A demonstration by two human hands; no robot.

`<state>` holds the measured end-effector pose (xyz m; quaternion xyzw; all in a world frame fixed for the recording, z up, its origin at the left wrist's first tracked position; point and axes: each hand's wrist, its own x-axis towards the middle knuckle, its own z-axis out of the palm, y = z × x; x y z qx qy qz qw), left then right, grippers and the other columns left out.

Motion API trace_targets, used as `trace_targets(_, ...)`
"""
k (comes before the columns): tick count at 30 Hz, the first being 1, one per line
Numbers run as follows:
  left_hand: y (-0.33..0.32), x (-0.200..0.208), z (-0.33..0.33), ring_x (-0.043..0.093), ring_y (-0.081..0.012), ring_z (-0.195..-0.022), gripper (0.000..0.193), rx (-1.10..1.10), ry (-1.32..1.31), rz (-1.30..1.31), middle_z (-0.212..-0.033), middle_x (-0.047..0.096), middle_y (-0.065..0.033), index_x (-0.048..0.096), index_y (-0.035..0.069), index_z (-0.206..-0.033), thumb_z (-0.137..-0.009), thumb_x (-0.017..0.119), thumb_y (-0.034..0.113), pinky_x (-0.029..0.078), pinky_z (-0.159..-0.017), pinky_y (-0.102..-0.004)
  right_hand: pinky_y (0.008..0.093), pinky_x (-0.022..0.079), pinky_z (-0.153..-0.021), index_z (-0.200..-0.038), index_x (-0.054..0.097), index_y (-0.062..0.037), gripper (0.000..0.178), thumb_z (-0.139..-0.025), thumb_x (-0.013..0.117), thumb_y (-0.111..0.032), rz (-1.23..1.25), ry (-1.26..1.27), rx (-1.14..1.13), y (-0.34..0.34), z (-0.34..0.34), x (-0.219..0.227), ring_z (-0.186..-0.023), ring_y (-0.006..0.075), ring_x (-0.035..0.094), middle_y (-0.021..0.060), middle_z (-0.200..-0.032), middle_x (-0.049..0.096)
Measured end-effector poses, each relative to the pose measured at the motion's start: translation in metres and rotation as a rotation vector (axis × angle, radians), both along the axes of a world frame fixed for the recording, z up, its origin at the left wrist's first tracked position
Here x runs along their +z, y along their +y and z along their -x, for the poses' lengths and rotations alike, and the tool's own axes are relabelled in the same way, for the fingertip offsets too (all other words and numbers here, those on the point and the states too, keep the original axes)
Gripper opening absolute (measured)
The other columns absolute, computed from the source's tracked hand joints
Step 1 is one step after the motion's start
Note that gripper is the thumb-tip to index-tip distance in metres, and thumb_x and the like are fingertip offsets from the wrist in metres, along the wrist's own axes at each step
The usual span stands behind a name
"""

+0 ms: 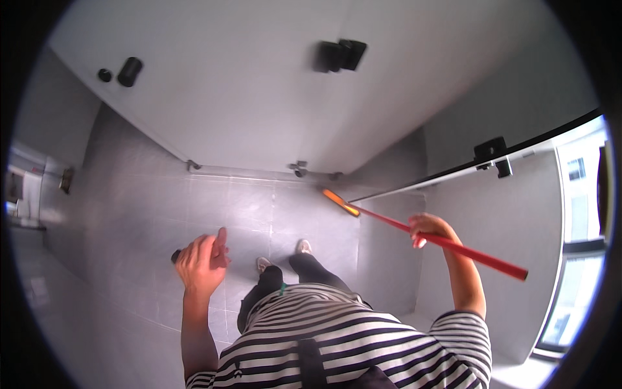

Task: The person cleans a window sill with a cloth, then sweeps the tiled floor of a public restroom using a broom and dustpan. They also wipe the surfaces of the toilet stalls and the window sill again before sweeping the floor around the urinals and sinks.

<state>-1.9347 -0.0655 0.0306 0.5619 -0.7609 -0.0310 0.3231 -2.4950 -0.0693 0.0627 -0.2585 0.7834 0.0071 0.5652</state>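
My right hand is closed around a long red pole. The pole slants down and away to the left, ending in a narrow orange head with dark edges. That head is low by the foot of the partition, and I cannot tell whether it is a broom or a squeegee. To the left, my left hand is raised with its fingers curled and one finger pointing up. A small dark end pokes out at its outer side; the rest of that thing is hidden by the hand.
Ahead stands a pale grey partition with black fittings and small feet. A door panel with a black latch is on the right, near a bright window. Grey tiles cover the floor around my shoes.
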Motion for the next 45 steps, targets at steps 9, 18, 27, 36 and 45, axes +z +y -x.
trace_targets(9, -0.108, 0.037, -0.012, 0.065, -0.0303, -0.076, 0.053, 0.224, 0.078, 0.047, -0.118, 0.057, -0.0048, 0.053, 0.015, -0.117, -0.067, 0.069, 0.017, 0.052, -0.064, -0.0393, 0.0294, 0.056, -0.050, -0.096, 0.055, 0.0086, 0.016, -0.080, 0.055, 0.006, -0.139, -0.166, -0.082, 0.043, 0.015, -0.020, -0.067, 0.0250, 0.068, 0.0160, -0.085, 0.063)
trace_targets(18, -0.211, 0.093, -0.107, 0.059, -0.0323, -0.105, 0.087, 0.392, 0.225, -0.177, -0.127, 0.050, -0.0171, 0.025, 0.020, -0.146, -0.070, 0.067, 0.017, 0.048, -0.086, -0.0426, 0.0288, 0.044, -0.046, -0.102, 0.060, 0.0077, 0.030, -0.072, 0.058, 0.003, 0.008, -0.043, -0.354, 0.162, 0.018, 0.013, -0.051, 0.0165, 0.053, 0.0098, -0.068, 0.057)
trace_targets(27, -0.299, 0.084, -0.185, 0.054, -0.0308, -0.116, 0.084, 0.015, 0.233, -0.233, -0.130, 0.051, -0.0191, 0.025, 0.027, -0.146, -0.073, 0.063, 0.008, 0.043, -0.095, -0.0374, 0.0297, 0.041, -0.044, -0.067, 0.054, -0.0019, 0.008, -0.071, 0.055, -0.009, 0.472, 0.106, 0.208, 0.223, 0.031, -0.115, -0.047, 0.0153, 0.053, 0.0064, -0.059, 0.054)
trace_targets(36, -0.291, 0.096, -0.177, 0.051, -0.0245, -0.113, 0.070, -0.076, 0.213, -0.111, -0.125, 0.049, -0.0179, 0.032, 0.008, -0.141, -0.082, 0.068, 0.010, 0.040, -0.097, -0.0358, 0.0275, 0.041, -0.042, -0.126, 0.045, 0.0064, 0.055, -0.073, 0.061, -0.001, 0.058, -0.270, -0.641, 0.115, -0.270, -0.099, -0.050, 0.0121, 0.048, 0.0069, -0.068, 0.054)
trace_targets(45, -0.239, 0.027, -0.114, 0.054, -0.0167, -0.104, 0.046, 0.001, 0.676, -0.181, -0.112, 0.056, -0.0090, 0.046, 0.002, -0.122, -0.084, 0.069, 0.014, 0.041, -0.094, -0.0301, 0.0262, 0.041, -0.042, -0.130, 0.044, 0.0056, 0.063, -0.070, 0.060, 0.003, 0.173, -0.530, -0.758, 0.183, -0.362, -0.073, -0.053, 0.0138, 0.053, 0.0111, -0.086, 0.059)
